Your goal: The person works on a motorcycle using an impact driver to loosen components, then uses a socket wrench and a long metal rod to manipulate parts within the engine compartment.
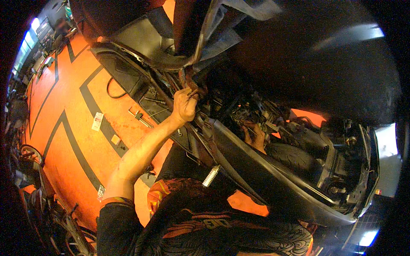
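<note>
My left hand (185,105) is closed at the rear corner of a car's open engine bay, by the dark body edge. Its fingers are curled in a pinch, and what they hold is hidden. Deeper among dark engine parts (241,113) is a bare hand (255,137) with bent fingers. Its arm vanishes behind the black fender (260,164); it may be my right hand, but the link to my body is hidden. What those fingers touch is too dark to make out. A silver ridged strip (211,176) sits below the fender's edge.
The raised hood (324,64) hangs overhead on the right. Left of my hand, a dark panel (124,77) bears a socket tool (154,101) and other metal tools. A clamp-like metal tool (140,117) and a black cable loop (115,90) lie near it. The floor (77,128) is orange with dark stripes.
</note>
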`<move>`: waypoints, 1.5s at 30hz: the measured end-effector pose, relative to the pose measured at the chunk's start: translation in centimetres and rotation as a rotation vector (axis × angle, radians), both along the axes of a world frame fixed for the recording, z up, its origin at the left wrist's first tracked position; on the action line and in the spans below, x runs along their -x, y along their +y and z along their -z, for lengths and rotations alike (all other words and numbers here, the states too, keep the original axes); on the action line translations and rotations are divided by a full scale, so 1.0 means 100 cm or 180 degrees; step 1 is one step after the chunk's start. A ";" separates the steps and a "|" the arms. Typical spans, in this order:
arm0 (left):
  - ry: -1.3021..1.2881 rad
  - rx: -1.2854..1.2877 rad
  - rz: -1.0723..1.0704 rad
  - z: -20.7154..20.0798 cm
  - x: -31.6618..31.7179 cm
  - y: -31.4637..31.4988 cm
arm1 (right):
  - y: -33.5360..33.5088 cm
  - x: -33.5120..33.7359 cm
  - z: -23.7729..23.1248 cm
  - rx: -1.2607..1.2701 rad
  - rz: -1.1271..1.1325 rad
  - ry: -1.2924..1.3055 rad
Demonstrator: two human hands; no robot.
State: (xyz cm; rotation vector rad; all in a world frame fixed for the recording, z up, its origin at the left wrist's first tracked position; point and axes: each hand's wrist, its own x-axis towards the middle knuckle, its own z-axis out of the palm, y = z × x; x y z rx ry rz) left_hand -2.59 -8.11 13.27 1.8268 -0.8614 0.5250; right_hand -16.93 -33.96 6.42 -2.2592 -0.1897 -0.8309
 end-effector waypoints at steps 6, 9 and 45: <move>-0.0225 0.0303 0.0000 0.000 -0.001 -0.009 | -0.003 0.004 0.008 -0.0334 -0.0160 -0.0184; -0.0296 0.0299 -0.0047 0.005 -0.003 -0.001 | 0.004 0.002 -0.012 0.0010 0.0049 0.0218; -0.0144 0.0099 -0.0107 -0.004 0.002 -0.006 | 0.007 -0.004 -0.026 0.0203 -0.0003 0.0076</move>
